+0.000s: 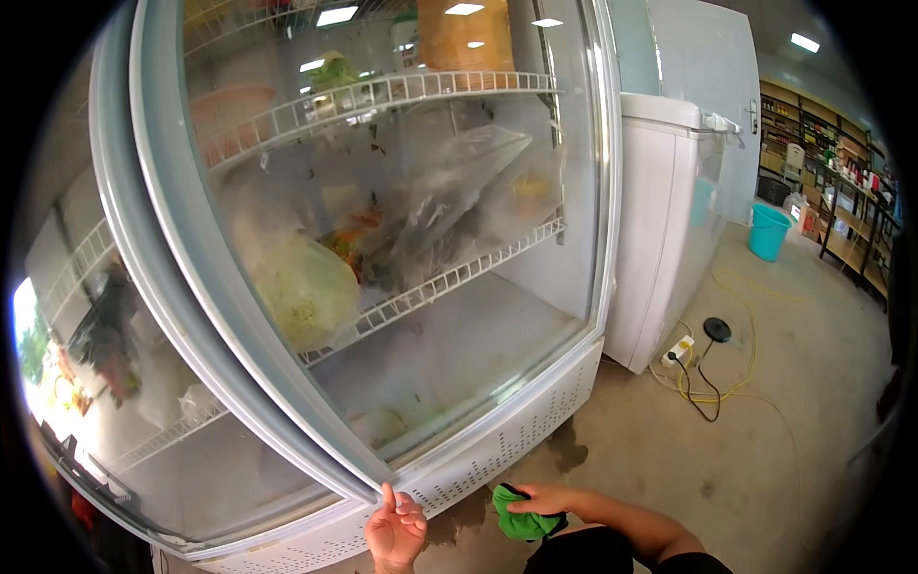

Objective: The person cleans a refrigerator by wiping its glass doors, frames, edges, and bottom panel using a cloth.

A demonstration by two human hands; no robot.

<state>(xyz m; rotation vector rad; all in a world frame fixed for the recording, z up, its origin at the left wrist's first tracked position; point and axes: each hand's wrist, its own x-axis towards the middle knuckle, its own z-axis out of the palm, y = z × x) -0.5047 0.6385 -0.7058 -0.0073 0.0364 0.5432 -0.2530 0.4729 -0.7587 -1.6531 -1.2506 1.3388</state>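
Note:
My left hand (397, 532) is by the lower corner of the glass fridge door (368, 478). Its index finger is raised and touches or nearly touches the door frame, while the other fingers are loosely bent with nothing in them. To the right, my right hand (538, 499) grips a bunched green cloth (516, 515) with a dark edge, held low over the floor in front of the perforated base panel (488, 481). Behind the hazy glass, wire shelves (440, 277) carry a pale green bagged item (306, 292) and clear plastic bags (449, 191).
A white chest-like appliance (660, 230) stands right of the fridge. On the floor lie a power strip (678, 351), a round black object (716, 330) and yellow cable (751, 354). Beyond them are a turquoise bucket (769, 232) and stocked shelving (861, 230). Dark wet patches (566, 450) mark the floor.

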